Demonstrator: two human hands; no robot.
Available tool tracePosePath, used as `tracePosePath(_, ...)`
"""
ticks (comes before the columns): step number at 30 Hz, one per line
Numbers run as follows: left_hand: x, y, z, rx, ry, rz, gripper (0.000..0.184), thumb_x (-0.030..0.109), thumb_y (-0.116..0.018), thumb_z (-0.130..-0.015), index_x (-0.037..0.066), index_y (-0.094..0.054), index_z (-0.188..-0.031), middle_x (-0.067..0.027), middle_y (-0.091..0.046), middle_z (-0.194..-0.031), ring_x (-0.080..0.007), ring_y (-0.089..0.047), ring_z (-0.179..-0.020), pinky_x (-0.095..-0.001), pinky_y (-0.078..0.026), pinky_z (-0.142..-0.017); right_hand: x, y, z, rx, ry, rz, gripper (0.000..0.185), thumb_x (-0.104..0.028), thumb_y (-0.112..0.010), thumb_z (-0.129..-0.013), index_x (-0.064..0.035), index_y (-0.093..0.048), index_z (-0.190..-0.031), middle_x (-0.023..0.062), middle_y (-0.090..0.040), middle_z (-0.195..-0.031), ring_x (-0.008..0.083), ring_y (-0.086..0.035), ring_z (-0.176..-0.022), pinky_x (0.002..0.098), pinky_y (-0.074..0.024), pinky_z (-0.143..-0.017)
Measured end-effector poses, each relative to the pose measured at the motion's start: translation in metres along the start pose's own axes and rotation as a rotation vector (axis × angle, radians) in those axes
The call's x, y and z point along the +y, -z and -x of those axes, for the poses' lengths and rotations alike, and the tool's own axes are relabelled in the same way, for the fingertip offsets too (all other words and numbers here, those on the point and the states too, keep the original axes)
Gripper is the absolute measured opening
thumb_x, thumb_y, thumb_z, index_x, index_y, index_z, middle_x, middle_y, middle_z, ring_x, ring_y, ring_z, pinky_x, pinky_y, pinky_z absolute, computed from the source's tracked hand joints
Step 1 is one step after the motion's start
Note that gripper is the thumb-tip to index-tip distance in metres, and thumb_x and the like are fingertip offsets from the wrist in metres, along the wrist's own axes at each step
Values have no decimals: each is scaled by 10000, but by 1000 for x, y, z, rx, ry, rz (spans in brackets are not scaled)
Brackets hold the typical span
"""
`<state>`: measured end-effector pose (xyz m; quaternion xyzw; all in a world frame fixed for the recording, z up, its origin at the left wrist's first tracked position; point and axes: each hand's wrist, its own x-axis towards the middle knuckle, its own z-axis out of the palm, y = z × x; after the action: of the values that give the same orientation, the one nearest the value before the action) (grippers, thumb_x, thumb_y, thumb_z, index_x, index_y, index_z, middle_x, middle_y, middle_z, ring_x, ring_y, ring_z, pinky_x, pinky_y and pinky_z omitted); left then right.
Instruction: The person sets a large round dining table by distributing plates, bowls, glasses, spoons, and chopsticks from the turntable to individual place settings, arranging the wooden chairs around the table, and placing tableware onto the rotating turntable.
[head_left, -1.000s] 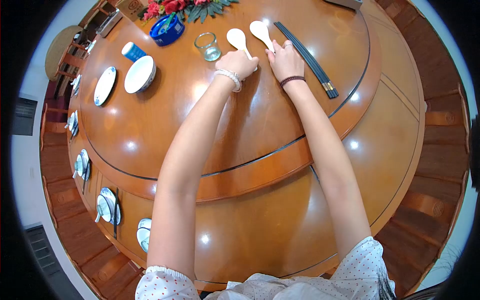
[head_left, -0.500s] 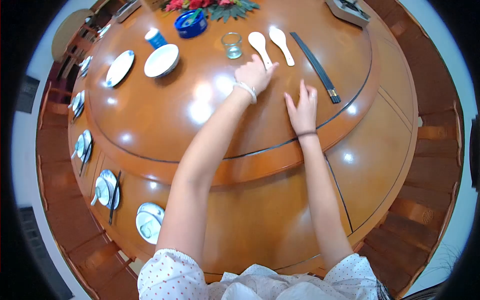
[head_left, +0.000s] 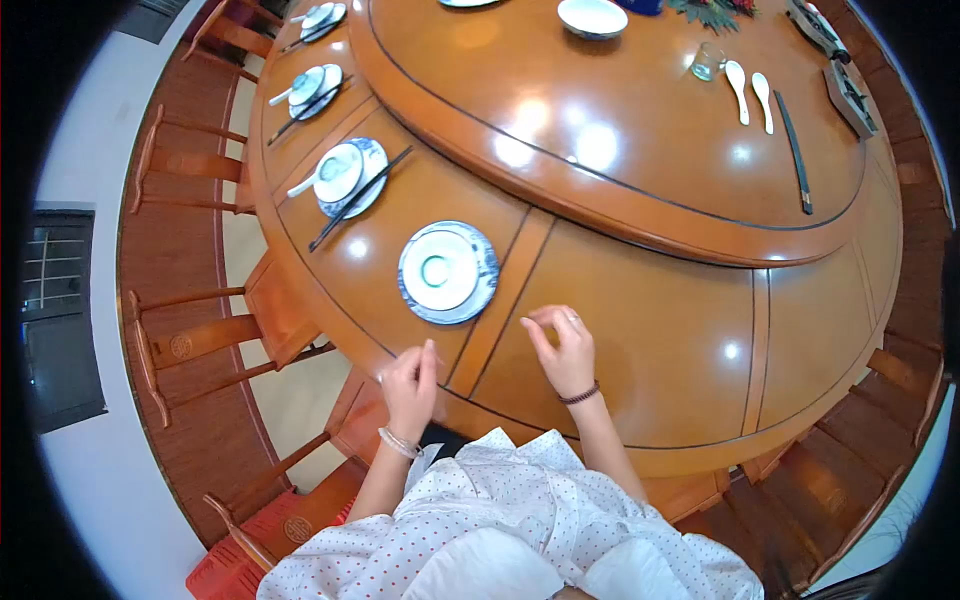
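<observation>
My left hand [head_left: 408, 385] is over the table's near edge, with fingers curled in and thumb against them; nothing shows in it. My right hand [head_left: 565, 350] hovers above the table, empty, its fingers loosely bent and the thumb a little apart. Nearest to both is a stack of blue-rimmed plate [head_left: 478, 300] and white bowl [head_left: 450, 285] with a small cup [head_left: 434, 270] in it. Farther off, on the raised turntable [head_left: 640, 170], lie two white spoons [head_left: 738, 95] beside a glass [head_left: 707, 62] and black chopsticks [head_left: 794, 150].
Left along the table rim stand other place settings, one with a bowl [head_left: 338, 172] and black chopsticks [head_left: 360, 200]. A white bowl [head_left: 592, 18] stands at the back of the turntable. Wooden chairs [head_left: 200, 345] surround the table; a red stool [head_left: 240, 560] is at lower left.
Both hands have drawn back from the turntable toward my body; the left has left the spoons. My view has swung left and down, bringing the nearest place setting in front of me.
</observation>
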<state>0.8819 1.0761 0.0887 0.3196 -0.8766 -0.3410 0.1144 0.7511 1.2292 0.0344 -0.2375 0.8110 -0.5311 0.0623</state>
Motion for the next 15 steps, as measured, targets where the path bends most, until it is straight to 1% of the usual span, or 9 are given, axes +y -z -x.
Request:
tracePosePath(2, -33, 18, -17, -21, 75, -19, 252, 199, -489, -867, -11, -556, -745, -100, -554, -565, -143, -527, -463, -289, -366, -409, -26, -33, -12, -54, 96, 93, 294, -150, -657, -716, -38, -517, -949, 120, -585, -908, 266, -559, -850, 324, -461, -721)
tracePosePath(3, -42, 20, -30, -28, 171, 134, 238, 224, -479, -875, -10, -522, -871, -99, -577, -606, -131, -540, -486, -269, -380, -407, -37, -48, -19, -93, 122, 168, 405, -185, -660, -715, -49, -494, -1059, 116, -553, -1027, 247, -539, -916, 333, -453, -765)
tracePosePath(4, -52, 20, -47, -48, 260, 284, 284, 249, -469, -882, -10, -487, -997, -98, -599, -647, -120, -554, -509, -250, -394, -404, -46, -64, -27, -124, 163, 249, 438, -193, -667, -696, -66, -488, -1075, 118, -533, -1068, 249, -526, -941, 340, -451, -768)
tracePosePath(5, -69, 20, -65, -200, 344, 374, 416, 289, -456, -886, 3, -340, -1165, -102, -617, -740, -136, -583, -549, -230, -438, -409, -54, -81, -36, -146, 191, 332, 471, -200, -674, -677, -83, -482, -1091, 119, -513, -1110, 250, -514, -967, 346, -450, -771)
tracePosePath(6, -86, 14, -81, -289, 318, 387, 431, 295, -449, -887, 7, -323, -1182, -111, -614, -766, -151, -597, -566, -247, -467, -414, -57, -96, -42, -92, 163, 345, 471, -200, -674, -677, -83, -482, -1091, 119, -513, -1110, 250, -514, -967, 346, -450, -771)
tracePosePath(8, -100, 13, -107, -470, 285, 468, 462, 299, -441, -890, 8, -273, -1207, -135, -606, -781, -172, -610, -577, -269, -479, -393, -56, -124, -49, -217, 212, 723, 512, -208, -684, -637, -134, -491, -1105, 107, -507, -1098, 241, -501, -963, 347, -449, -744)
tracePosePath(11, -123, 8, -134, -775, 308, 562, 506, 316, -399, -904, 17, -193, -1257, -164, -605, -818, -208, -623, -593, -272, -488, -399, -51, -148, -57, -205, 177, 886, 483, -209, -684, -625, -165, -502, -1070, 88, -528, -1017, 220, -504, -929, 339, -445, -706)
tracePosePath(13, -135, -1, -143, -905, 307, 626, 516, 318, -388, -907, 15, -176, -1266, -173, -605, -827, -217, -625, -598, -275, -490, -404, -62, -146, -64, -145, 183, 983, 446, -220, -694, -615, -130, -506, -1009, 79, -538, -937, 222, -504, -921, 337, -440, -694)
tracePosePath(15, -134, 1, -148, -1029, 345, 723, 553, 323, -376, -909, 9, -126, -1289, -200, -601, -859, -241, -627, -610, -283, -496, -416, -94, -125, -71, -196, 7, 911, 421, -223, -707, -607, -89, -504, -951, 89, -545, -902, 249, -513, -893, 353, -435, -694)
